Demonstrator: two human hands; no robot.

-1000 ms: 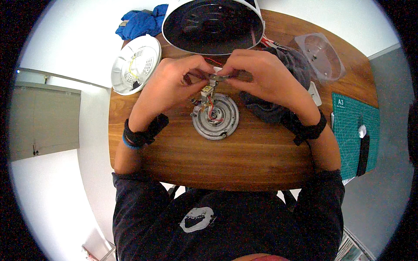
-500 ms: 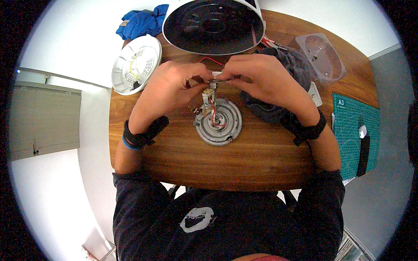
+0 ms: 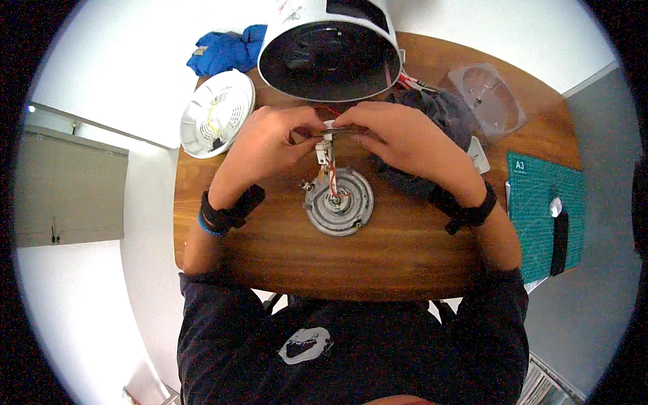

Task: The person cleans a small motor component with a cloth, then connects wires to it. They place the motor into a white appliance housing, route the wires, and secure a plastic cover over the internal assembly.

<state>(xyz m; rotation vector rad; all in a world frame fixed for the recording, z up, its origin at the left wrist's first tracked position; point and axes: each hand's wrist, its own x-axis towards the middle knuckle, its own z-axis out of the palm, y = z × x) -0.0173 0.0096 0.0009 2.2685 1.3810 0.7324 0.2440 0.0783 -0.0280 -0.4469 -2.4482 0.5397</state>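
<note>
A round grey metal heating plate (image 3: 349,219) lies on the table in front of me, with red and white wires (image 3: 332,177) and a small bracket (image 3: 322,154) rising from its middle toward my hands. At the top of this assembly is a thin metal strip (image 3: 336,131). My left hand (image 3: 278,133) pinches its left end, fingers closed. From the other side, my right hand (image 3: 395,133) grips the strip with thumb and fingers. Both hands are above the plate's far edge; my fingers partly hide the strip and the white piece behind it.
Beyond my hands, a white cylindrical housing (image 3: 305,28) lies with its dark opening toward me. A white vented cover (image 3: 196,121) and blue cloth (image 3: 226,54) are at far left. Dark cloth (image 3: 447,108), a clear plastic tray (image 3: 516,115) and a green cutting mat (image 3: 526,229) occupy the right.
The whole view has shifted, so the table and its things sit slightly lower in the picture. My fingers stay on the metal strip, with a small change in the right hand's grip.
</note>
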